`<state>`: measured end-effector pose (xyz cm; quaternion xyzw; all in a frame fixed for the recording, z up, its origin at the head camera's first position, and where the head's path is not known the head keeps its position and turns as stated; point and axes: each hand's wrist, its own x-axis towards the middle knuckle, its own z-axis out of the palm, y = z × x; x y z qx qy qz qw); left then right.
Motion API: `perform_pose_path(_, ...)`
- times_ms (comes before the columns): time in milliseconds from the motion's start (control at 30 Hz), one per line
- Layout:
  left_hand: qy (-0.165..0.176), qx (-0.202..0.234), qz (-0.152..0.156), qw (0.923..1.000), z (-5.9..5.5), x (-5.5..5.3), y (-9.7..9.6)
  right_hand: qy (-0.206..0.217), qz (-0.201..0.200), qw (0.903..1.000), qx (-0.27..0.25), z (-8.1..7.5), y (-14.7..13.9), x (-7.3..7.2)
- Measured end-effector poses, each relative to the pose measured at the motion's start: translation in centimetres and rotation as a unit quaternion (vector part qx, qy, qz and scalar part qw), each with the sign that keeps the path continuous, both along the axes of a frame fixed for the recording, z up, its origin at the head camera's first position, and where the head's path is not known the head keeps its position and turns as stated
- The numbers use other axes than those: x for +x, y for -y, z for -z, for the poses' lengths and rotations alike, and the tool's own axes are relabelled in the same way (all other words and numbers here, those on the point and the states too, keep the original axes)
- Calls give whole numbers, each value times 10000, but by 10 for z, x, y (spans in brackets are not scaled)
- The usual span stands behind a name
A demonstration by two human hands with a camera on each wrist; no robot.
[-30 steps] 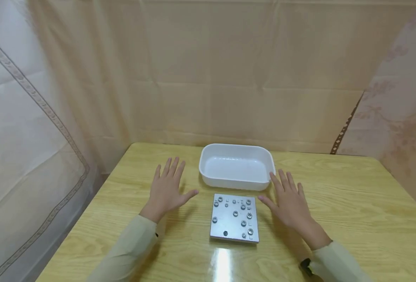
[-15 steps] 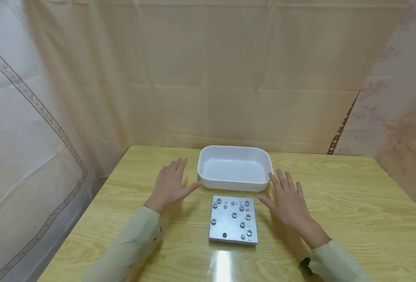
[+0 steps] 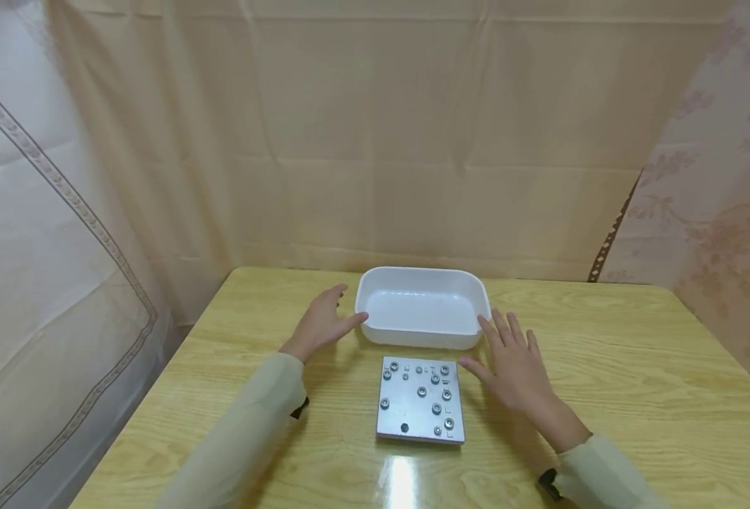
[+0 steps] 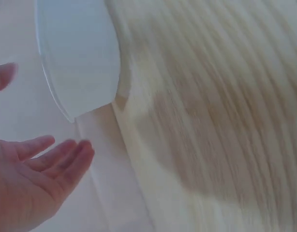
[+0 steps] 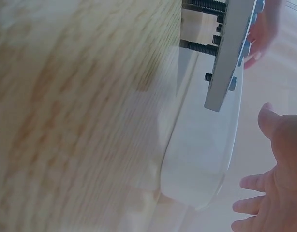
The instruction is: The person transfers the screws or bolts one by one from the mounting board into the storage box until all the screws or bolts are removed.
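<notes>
A white rectangular tub (image 3: 422,339) with rounded corners stands near the back of the table. My left hand (image 3: 320,326) is at its left end, thumb tip overlapping the rim in the head view; the left wrist view shows a gap between the fingers (image 4: 66,164) and the tub. At the tub's right front corner is my right hand (image 3: 519,371), fingers spread and holding nothing. In front of the tub is a square metal plate (image 3: 413,413) with several socket-head bolts. Seen edge-on in the right wrist view, the plate (image 5: 230,58) has threaded bolt ends sticking out below it.
The wood-grain table (image 3: 635,367) extends to both sides of the hands. Behind it hangs a beige curtain (image 3: 375,141), with paler cloth (image 3: 50,233) at the left and patterned cloth (image 3: 724,198) at the right. A dark band shows at each cuff.
My left hand has moved right to the tub's left end and turned more sideways. My right hand has shifted only slightly. Tub and plate keep their places on the table.
</notes>
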<state>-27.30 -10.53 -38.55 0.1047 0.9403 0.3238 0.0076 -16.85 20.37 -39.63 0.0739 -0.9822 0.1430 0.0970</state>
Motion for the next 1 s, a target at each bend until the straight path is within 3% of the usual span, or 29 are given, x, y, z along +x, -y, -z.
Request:
perform_pose_path(133,377,665,-31,9971,4,-10,-1,-23,-15,10000,-27,-1,1,0)
perform_pose_path(333,864,1066,-324,9900,7,-20,-2,-105,-88,9999,-49,-2,1,-2)
perform_pose_path(533,1406,2005,-535,9681,10,-26,-5,-242,-361,9990,-95,-3,2,-5)
perform_pose_path(800,1701,2663,-878,9447,10,-34,-7,-348,-876,9952,-258,-7,7,-10)
perform_pose_path(1000,1643,2973,-867,9365,10,-36,-8,-499,-1200,9913,-195,-11,11,-12)
